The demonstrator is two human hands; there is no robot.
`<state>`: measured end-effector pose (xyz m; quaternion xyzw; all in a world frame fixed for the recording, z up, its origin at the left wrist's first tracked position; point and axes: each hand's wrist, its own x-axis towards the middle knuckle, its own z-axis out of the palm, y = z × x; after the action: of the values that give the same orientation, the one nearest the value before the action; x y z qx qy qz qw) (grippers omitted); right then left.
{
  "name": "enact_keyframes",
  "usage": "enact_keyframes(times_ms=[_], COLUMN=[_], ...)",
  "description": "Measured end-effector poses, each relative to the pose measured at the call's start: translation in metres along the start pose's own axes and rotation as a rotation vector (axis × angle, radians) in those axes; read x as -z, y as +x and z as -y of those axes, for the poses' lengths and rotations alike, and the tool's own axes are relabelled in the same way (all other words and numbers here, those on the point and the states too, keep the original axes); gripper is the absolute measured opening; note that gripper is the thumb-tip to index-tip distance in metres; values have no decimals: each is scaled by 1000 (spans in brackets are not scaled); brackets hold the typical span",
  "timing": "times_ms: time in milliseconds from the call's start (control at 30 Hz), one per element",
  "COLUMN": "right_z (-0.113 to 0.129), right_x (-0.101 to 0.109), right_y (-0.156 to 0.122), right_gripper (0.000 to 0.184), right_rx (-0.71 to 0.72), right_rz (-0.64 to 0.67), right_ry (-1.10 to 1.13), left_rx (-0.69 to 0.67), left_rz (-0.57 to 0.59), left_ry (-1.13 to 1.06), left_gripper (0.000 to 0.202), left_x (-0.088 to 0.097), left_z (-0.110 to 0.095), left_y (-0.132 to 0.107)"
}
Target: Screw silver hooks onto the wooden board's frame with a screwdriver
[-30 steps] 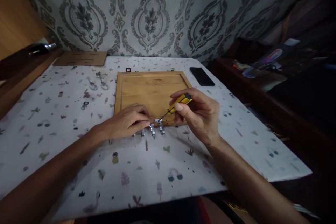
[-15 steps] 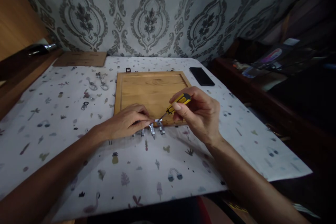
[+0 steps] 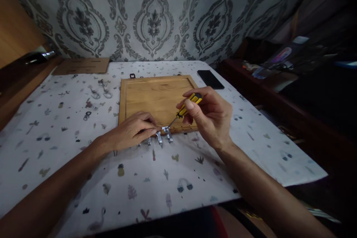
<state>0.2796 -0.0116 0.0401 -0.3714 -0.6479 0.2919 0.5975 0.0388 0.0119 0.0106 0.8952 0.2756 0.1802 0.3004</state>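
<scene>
My right hand [image 3: 213, 117] is closed round the yellow and black handle of a screwdriver [image 3: 189, 105], its tip slanting down to the left. The tip meets a silvery metal hook rail [image 3: 165, 129] along the near edge of a wooden board [image 3: 153, 95]. Several hooks [image 3: 159, 139] hang from that rail over the tablecloth. My left hand [image 3: 136, 128] lies over the board's near edge, fingers together and pinching the rail beside the screwdriver tip. Its fingers hide part of the rail.
A black phone [image 3: 210, 79] lies right of the board. Small metal clasps [image 3: 104, 90] and a dark-ringed clip [image 3: 87, 115] lie to the left, a cardboard piece [image 3: 80, 65] behind them. Off the table at right is a plastic bottle [image 3: 279, 57].
The view has shifted slightly, so everything sits a little further left. My right hand has turned the screwdriver handle somewhat more upright; its tip stays at the rail. My left hand keeps its place.
</scene>
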Motion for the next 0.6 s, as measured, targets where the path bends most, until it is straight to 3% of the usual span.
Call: enact_keyframes(times_ms=[400, 600], right_z=[-1, 1], right_x=[-2, 2], right_y=[-2, -2], right_gripper=[37, 33], right_rx=[-27, -15], right_rz=[43, 158], right_ry=[26, 25], left_rx=[-9, -11], left_rz=[14, 6], left_ry=[7, 5], left_gripper=[42, 39], left_x=[1, 0], left_z=[0, 1], left_y=[0, -1])
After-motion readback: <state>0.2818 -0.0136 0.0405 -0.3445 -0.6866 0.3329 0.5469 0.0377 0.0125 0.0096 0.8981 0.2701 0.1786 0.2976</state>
